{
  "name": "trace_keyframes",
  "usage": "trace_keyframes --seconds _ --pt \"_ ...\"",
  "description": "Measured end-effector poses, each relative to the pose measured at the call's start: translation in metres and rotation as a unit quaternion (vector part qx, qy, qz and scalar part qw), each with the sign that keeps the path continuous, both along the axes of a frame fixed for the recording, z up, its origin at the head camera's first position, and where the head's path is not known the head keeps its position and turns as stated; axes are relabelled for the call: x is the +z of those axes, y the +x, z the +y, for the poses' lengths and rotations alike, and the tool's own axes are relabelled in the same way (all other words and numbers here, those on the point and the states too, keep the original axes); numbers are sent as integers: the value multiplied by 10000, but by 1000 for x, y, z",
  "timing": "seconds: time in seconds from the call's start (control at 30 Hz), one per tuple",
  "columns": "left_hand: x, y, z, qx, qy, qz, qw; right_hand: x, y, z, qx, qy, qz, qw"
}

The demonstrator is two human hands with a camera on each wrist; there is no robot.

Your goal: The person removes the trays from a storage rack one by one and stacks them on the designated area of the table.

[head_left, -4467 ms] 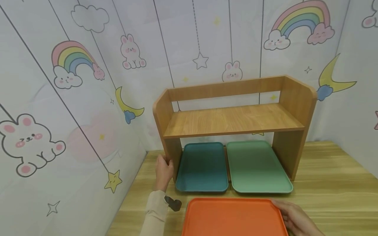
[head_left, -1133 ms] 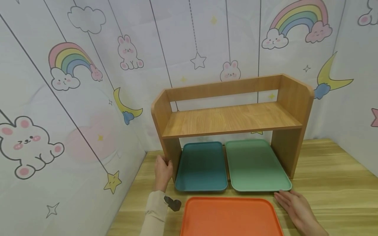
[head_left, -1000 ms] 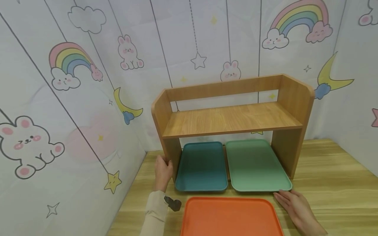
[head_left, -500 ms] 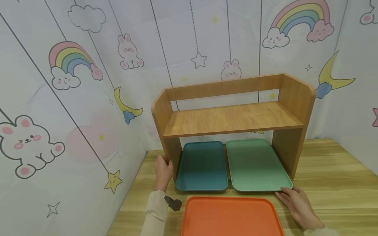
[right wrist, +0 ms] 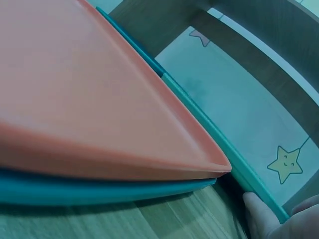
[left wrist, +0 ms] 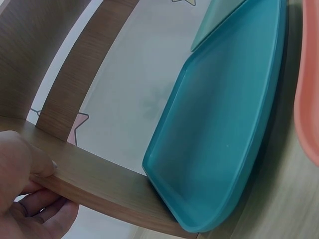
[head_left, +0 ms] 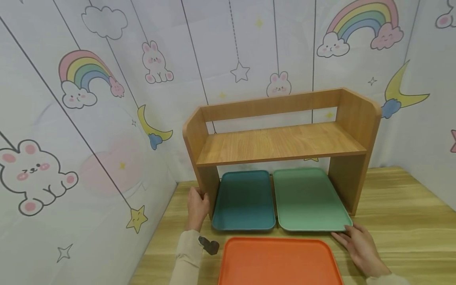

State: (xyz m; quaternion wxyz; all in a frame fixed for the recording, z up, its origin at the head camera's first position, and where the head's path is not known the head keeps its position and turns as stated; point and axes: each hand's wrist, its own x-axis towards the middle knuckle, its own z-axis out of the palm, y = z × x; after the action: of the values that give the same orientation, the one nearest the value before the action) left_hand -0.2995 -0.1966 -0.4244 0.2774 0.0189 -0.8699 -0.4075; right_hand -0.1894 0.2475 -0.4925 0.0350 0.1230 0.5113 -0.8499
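Observation:
My left hand [head_left: 198, 204] grips the front edge of the left side panel of a wooden desk shelf [head_left: 281, 144]; the left wrist view shows the thumb [left wrist: 42, 164] on the inner face and fingers curled outside. My right hand [head_left: 361, 245] pinches the front right corner of a light green tray [head_left: 311, 202], which lies under the shelf board. In the right wrist view the thumb [right wrist: 260, 211] is at the tray's front edge. A dark teal tray [head_left: 245, 202] lies left of the green one, also under the board.
Nearer me lies an orange tray [head_left: 279, 261], cut off by the frame's bottom. A teal tray [right wrist: 99, 191] shows beneath it in the right wrist view. The wood-grain table [head_left: 399, 221] is bounded by patterned walls [head_left: 107, 138] at left, back and right.
My right hand has left the orange tray's right corner and moved forward to the light green tray's corner, where its fingers have come over the rim. My left hand has stayed on the shelf.

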Motion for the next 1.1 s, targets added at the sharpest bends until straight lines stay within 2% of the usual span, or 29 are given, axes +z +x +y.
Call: trace_keyframes --seconds 0.17,0.37,0.8,1.1 --pt "2 0 0 11 30 -85 10000 0 2 -1 -24 109 111 9999" --pt "2 1 1 39 0 -14 10000 -1 6 0 -39 216 423 9989" --pt "-1 -1 3 43 -86 275 9996 -1 12 3 -399 -389 216 9982" --pt "-1 0 1 29 -28 137 9999 3 17 5 -421 -960 355 9939"
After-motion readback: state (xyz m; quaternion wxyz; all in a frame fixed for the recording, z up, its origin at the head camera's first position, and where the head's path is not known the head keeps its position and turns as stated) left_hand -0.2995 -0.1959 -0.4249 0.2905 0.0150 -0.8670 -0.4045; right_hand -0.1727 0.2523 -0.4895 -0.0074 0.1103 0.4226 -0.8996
